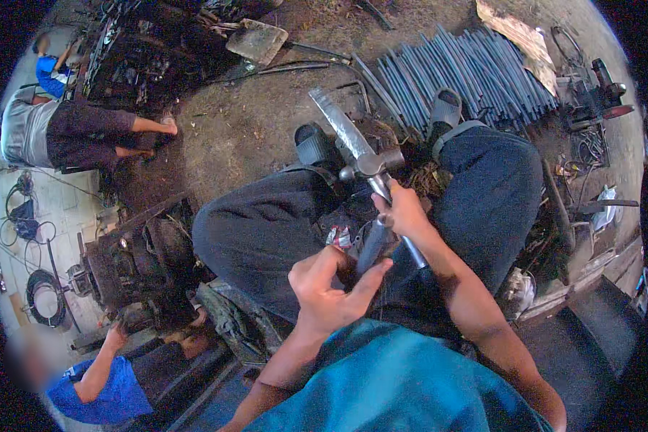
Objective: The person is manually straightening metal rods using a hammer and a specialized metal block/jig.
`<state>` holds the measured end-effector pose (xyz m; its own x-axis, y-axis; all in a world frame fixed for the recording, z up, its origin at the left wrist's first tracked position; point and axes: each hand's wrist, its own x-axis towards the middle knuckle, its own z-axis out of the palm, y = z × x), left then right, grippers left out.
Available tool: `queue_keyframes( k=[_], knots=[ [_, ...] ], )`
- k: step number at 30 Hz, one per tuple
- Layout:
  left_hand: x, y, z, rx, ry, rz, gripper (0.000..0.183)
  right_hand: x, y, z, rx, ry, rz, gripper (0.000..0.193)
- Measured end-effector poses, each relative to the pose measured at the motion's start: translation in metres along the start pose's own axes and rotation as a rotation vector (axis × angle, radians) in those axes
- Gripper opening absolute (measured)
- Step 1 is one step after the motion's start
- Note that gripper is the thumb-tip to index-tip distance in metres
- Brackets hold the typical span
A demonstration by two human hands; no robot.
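My right hand (405,210) is wrapped round the metal shaft of a ball-peen hammer (379,161), its head pointing away from me and its dark grip end below my hand. Behind the hammer head, a long flat metal blade (342,124) slants up to the left. My left hand (331,288) is curled with its thumb out, against a dark grey cylindrical handle (371,246). My right hand hides whether this handle joins the blade. Both hands are over my lap, between my bent legs. A small red and silver wrapper (338,236) lies beside my left hand.
Many grey metal rods (468,75) lie side by side beyond my feet. A shovel (258,43) rests on the dirt floor. At right stands a power tool with a red disc (615,111). Dark machinery (140,255) and a person in blue (104,389) are at left; others are farther back.
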<state>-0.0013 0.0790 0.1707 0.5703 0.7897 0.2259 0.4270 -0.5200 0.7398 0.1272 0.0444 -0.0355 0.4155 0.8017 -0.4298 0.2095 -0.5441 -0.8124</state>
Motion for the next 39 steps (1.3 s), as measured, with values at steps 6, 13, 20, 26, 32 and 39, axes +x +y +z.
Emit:
queue_keyframes(
  k=[6, 13, 20, 26, 32, 39],
  knots=[
    [0.004, -0.012, 0.015, -0.022, -0.050, -0.132, 0.036, 0.012, -0.006, -0.005, -0.064, -0.043, 0.018, 0.038],
    [0.014, -0.048, 0.047, -0.128, -0.127, -0.302, 0.040, 0.014, -0.011, -0.004, -0.161, -0.059, 0.039, 0.051],
    [-0.002, -0.115, 0.076, -0.170, -0.197, -0.516, 0.040, 0.018, -0.008, -0.008, -0.042, -0.050, -0.023, 0.049],
    [-0.006, -0.121, 0.085, -0.206, -0.224, -0.592, 0.037, 0.025, -0.007, -0.011, -0.103, 0.064, 0.002, 0.046],
    [-0.010, -0.134, 0.099, -0.339, -0.380, -0.748, 0.038, 0.033, 0.023, -0.028, 0.310, 0.055, 0.291, 0.033],
    [-0.047, -0.208, 0.147, -0.400, -0.455, -0.866, 0.052, 0.006, -0.011, -0.047, 0.629, -0.004, 0.268, 0.029]
  ],
)
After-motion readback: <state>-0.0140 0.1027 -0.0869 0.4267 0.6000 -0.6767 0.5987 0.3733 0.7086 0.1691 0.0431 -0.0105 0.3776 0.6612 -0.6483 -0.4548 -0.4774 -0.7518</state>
